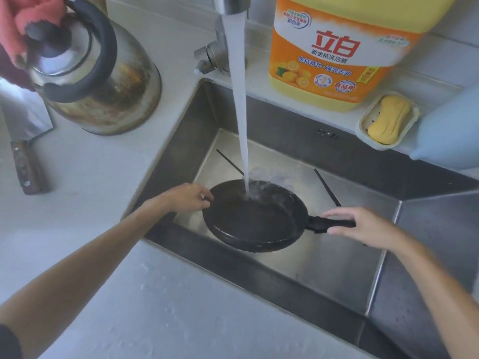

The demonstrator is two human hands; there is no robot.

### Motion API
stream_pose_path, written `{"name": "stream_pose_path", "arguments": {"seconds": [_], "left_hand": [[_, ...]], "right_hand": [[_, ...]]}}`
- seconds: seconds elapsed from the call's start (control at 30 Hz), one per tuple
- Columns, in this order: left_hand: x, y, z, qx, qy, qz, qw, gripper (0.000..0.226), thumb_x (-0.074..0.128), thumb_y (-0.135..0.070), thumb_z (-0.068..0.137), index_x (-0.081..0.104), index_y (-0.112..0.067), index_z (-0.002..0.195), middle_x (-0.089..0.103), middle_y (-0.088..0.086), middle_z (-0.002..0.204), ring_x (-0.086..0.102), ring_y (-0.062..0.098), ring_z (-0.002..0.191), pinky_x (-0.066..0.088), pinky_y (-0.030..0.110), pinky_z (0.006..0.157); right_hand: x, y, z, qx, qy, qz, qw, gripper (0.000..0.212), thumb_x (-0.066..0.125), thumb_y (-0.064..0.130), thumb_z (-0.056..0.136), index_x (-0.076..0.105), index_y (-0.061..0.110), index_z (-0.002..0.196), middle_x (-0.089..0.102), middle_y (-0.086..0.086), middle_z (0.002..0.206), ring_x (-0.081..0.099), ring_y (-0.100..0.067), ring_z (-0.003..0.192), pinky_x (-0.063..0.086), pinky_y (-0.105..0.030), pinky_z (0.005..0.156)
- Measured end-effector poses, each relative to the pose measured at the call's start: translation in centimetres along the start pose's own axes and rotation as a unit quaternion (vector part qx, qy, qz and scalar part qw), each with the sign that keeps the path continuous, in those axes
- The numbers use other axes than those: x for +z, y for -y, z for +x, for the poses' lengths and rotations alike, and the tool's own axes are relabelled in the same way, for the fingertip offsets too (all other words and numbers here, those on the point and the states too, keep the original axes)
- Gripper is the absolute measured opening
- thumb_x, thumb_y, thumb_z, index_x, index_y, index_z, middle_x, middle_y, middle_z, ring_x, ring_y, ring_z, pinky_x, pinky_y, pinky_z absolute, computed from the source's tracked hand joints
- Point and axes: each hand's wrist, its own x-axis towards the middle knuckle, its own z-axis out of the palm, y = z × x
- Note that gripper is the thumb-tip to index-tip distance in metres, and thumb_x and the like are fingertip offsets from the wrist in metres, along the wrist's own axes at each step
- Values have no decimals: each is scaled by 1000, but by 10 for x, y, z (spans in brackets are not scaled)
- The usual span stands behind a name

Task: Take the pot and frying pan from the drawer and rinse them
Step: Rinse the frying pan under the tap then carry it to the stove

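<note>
Right now the pan [251,218] is being held low in the sink [337,260], under the tap [228,6], and the water [238,99] is striking its far inner side and splashing there. The right hand [363,226] is gripping the pan's black handle [334,224], with its fingers [337,212] curled over the top of it and the thumb beneath. The left hand [186,198] is steadying the opposite rim, its fingertips pinching the edge nearest the bench [90,177].

As for progress, the pan is plainly out of the drawer and its rinse is under way, so that half of the job looks partly done; whether the whole inside is wetted I cannot tell, since the dark surface hides it. The underside is probably not yet rinsed, as the pan is sitting face up and only slightly tilted.

No pot is showing in the sink. A stained metal kettle [103,73] is standing on the bench to the left, near a cleaver [26,151], but that is not a pot, so the pot's state is unknown from this view; I judge it is yet to be fetched and rinsed, or is lying out of sight. Along the back ledge, a detergent jug [337,53] and a soap dish [388,120] are standing untouched.
</note>
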Motion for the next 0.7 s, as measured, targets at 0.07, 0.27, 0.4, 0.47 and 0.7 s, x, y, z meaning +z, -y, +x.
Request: {"name": "stream_pose_path", "arguments": {"seconds": [0.07, 0.27, 0.4, 0.47, 0.7], "left_hand": [[17, -4, 5, 19, 35, -14, 999, 36, 49, -15, 90, 61, -18, 124, 61, 4, 129, 55, 19, 118, 38, 24, 98], [34, -7, 23, 23, -30, -130, 991, 43, 60, -7, 84, 56, -20, 125, 58, 8, 103, 53, 18, 87, 43, 24, 79], [20, -1, 18, 67, -171, -187, 965, 46, 61, 2, 72, 62, -24, 110, 64, -17, 106, 63, 16, 81, 48, 24, 84], [10, 2, 10, 95, -251, -171, 948, 43, 58, -1, 70, 62, -28, 102, 64, -28, 102, 60, 4, 65, 50, 31, 84], [-40, -4, -48, 128, -358, 15, 925, 48, 40, -29, 79, 56, -30, 123, 56, 0, 83, 56, 25, 91, 48, 39, 76]], "right_hand": [[-23, 22, -7, -8, -13, -138, 990, 40, 61, 66, 72, 56, 57, 111, 59, 36, 95, 63, -6, 86, 49, -30, 77], [-37, 49, -26, -136, -230, -366, 891, 37, 66, 43, 81, 62, 41, 118, 72, 10, 95, 67, -24, 83, 34, -27, 58], [-17, 28, -23, -219, -356, -329, 847, 28, 63, 34, 84, 69, 27, 111, 73, 3, 88, 63, -26, 66, 44, -32, 56], [-4, 15, -16, -218, -401, -274, 846, 28, 65, 31, 84, 70, 25, 111, 73, 2, 92, 62, -25, 67, 45, -34, 57], [58, -7, 16, -111, -310, 68, 942, 42, 73, 36, 76, 58, 52, 111, 59, 40, 106, 58, 4, 96, 37, -3, 87]]}}
